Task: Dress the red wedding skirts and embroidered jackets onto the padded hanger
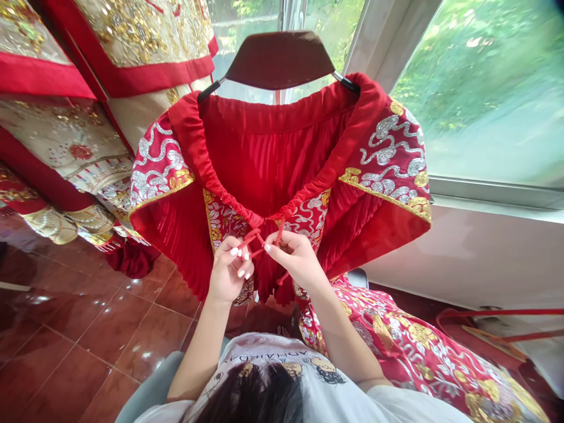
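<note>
"Where the 2 hands meet, what do they hold?"

"Thin red cord (252,235). The left hand (230,267) is loosely curled, thumb and fingers pinching it; the right hand (297,257) has thumb and forefinger closed on another part. They hide some of the cord."

"Where's the garment?"

"Just beyond: a red pleated skirt (273,155) with silver and gold embroidery, hanging from a dark hanger (282,61) by 2 clips (349,83), the cord at its waistband (369,111)."

"What surrounds it?"

"Cream-and-red embellished garments (154,35) at left, windows (489,106) behind, red floral cloth (423,346) by the right arm (346,343). Dark hair (259,399) covers part of the white shirt (352,402)."
</note>
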Demonstrator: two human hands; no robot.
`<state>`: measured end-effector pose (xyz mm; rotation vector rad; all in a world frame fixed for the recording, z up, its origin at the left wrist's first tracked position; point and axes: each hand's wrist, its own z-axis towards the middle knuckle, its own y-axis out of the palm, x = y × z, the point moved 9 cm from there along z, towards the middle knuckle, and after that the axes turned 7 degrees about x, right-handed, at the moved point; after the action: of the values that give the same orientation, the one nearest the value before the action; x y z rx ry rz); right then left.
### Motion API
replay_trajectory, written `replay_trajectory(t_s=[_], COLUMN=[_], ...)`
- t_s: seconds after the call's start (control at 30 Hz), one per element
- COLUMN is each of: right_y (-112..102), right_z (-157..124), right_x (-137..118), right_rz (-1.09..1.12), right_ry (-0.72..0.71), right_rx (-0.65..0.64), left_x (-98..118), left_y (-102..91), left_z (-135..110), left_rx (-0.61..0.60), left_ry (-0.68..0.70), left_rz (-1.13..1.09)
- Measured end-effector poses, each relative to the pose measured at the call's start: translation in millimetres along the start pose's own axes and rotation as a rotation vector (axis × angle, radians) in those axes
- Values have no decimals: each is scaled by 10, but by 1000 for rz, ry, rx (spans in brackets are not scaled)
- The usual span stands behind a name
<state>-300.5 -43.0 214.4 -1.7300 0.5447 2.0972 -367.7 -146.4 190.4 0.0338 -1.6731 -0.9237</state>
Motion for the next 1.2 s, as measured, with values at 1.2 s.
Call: replay_trajectory(t_s=[1.2], right_y=[-70], right_z=[10], right_x=[10], right_rz=[-44], right_ry=[-20], right_rx=[29], left_x=[170], left_y=[-61], left_z=[-73], left_rx=[-63], left_ry=[294], left_rz=[593])
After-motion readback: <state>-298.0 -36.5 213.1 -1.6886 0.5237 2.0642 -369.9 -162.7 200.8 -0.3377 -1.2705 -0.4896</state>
